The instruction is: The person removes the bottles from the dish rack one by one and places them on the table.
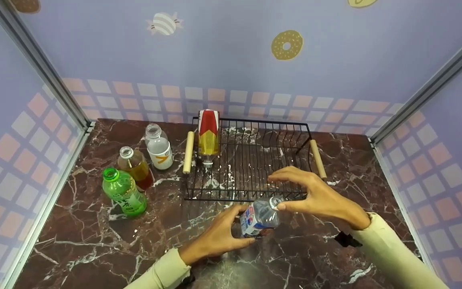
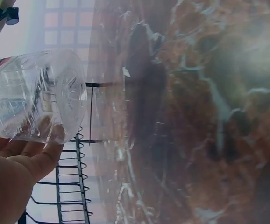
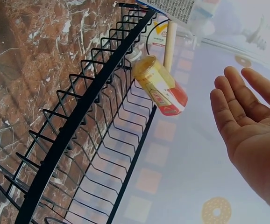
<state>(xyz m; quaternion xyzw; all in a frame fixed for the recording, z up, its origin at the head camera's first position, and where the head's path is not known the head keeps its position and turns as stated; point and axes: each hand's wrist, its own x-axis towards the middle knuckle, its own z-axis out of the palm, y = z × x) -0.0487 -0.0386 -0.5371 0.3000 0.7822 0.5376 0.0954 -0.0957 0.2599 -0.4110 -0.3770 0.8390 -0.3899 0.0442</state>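
Note:
A clear plastic bottle (image 1: 268, 212) with a blue, white and red label is held at its labelled lower part by my left hand (image 1: 219, 233). Tilted with its uncapped neck up and to the right, it is just in front of the rack. The left wrist view shows the bottle's clear ribbed base (image 2: 55, 93) with fingers curled under it. By the neck is my right hand (image 1: 315, 196), fingers spread and thumb close to the mouth; whether the thumb touches it I cannot tell. In the right wrist view the right palm (image 3: 261, 135) holds nothing.
A black wire rack (image 1: 251, 160) with wooden handles stands against the back wall. An upside-down bottle (image 1: 209, 132) with a red and yellow label leans in its left end. Left of it stand a white-labelled bottle (image 1: 161, 154), an amber bottle (image 1: 138, 170) and a green bottle (image 1: 124, 192).

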